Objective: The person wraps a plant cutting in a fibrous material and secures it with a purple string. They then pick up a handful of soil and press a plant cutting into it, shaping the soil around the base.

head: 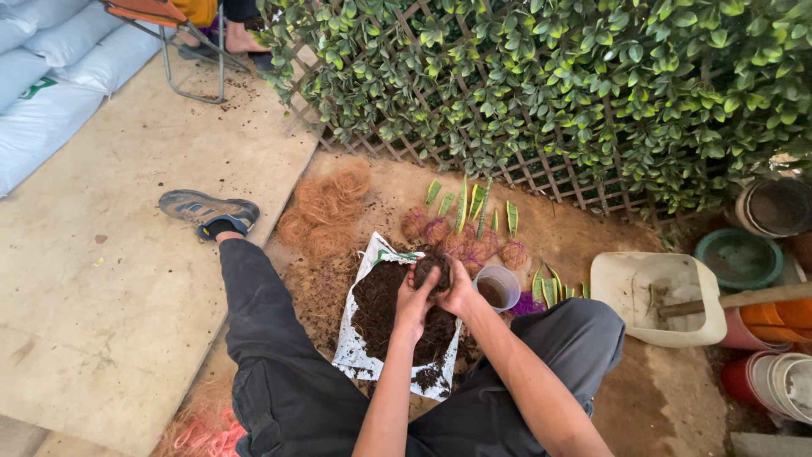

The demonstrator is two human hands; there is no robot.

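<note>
Both my hands are cupped together around a dark ball of soil (433,272) held over a white bag (353,351) spread open with a heap of dark soil (381,309) on it. My left hand (414,303) presses the ball from the left and my right hand (459,292) from the right. Just right of my hands stands a small clear plastic cup (499,286) with soil inside. Beyond them lie several fibre-wrapped balls (461,241) with green striped leaf cuttings (475,205).
A pile of brown coconut fibre (326,211) lies at the left, a white dustpan-like scoop (655,296) with a wooden handle at the right, and stacked pots (774,207) at the far right. A leafy trellis fence (550,93) runs behind. Another person's feet sit by a folding chair (199,42).
</note>
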